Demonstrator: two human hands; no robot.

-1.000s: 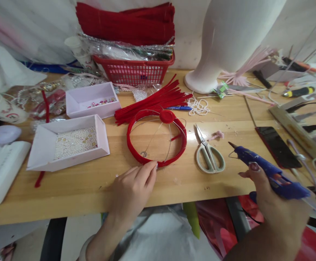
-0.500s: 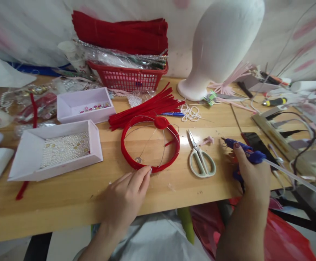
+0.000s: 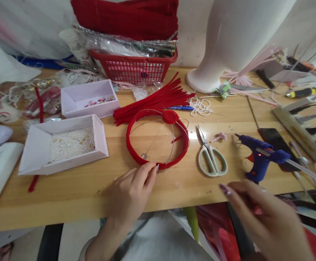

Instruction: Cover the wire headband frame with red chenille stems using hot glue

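Observation:
My left hand [image 3: 133, 192] pinches the near edge of a red fuzzy-wrapped wire hoop [image 3: 129, 145], which lies on the table. Thin bare wires arch across the hoop, and a red round disc [image 3: 170, 116] sits at its far side. My right hand [image 3: 266, 214] hovers at the table's front edge, its fingers loosely curled and thumb apart, holding nothing that I can see. Just beyond it, a blue glue gun [image 3: 263, 154] rests on the table with a small red light lit and a glue stick in its back. Scissors [image 3: 212, 159] with pale handles lie between hoop and gun.
Two white boxes hold pearl beads [image 3: 71, 143] and pink gems [image 3: 99, 101]. Behind the hoop are red pipe cleaners [image 3: 152, 99], a blue pen [image 3: 181, 108] and a red basket [image 3: 136, 70]. A white mannequin head [image 3: 217, 47], phone [image 3: 277, 145] and power strip [image 3: 296, 134] stand farther right.
My right hand has let go of the glue gun and drawn back toward the front edge. The left hand keeps its pinch on the hoop. The view has tilted down slightly.

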